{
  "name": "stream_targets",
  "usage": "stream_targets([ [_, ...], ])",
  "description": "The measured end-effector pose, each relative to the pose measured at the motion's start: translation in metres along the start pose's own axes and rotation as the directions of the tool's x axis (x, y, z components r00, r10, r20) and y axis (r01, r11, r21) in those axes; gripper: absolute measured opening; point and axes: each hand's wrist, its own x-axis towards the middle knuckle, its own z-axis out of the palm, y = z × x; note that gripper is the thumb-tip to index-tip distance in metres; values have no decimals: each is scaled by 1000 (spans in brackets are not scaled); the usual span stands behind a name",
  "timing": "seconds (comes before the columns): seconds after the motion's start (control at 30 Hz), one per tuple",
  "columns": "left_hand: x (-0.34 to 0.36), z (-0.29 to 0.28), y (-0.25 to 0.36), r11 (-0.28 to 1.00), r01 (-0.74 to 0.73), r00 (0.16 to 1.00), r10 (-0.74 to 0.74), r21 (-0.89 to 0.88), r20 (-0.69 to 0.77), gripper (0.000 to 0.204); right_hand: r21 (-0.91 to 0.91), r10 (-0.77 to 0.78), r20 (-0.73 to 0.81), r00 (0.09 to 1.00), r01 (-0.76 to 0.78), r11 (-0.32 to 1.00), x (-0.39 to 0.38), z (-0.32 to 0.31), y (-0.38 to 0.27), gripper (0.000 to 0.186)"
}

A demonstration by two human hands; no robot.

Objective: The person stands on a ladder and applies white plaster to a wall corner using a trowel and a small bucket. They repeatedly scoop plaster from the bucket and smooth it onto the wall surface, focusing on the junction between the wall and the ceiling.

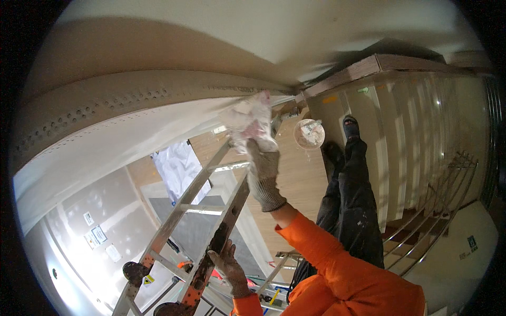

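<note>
Right hand [263, 171] is clamping a crumpled plastic bag [247, 121] upper-centre; left hand [230, 268] (can't tell if gripping) is touching the ladder [229, 217] lower-centre.

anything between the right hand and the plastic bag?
Nothing visible beyond its glove: the right hand already grips the lower end of the plastic bag. In view, the ladder is to the lower left and the bucket to the right; neither comes between.
</note>
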Motion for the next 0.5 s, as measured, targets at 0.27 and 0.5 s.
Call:
stream_targets([
  [0.27,0,-10,-10,1000,-19,1000,19,3,1,67,-303,-719,24,695,690,657,64,-16,3,46],
  [0.5,2,-2,-2,1000,-2,1000,2,-5,-14,68,-527,-651,127,748,607,595,79,29,49,79],
])
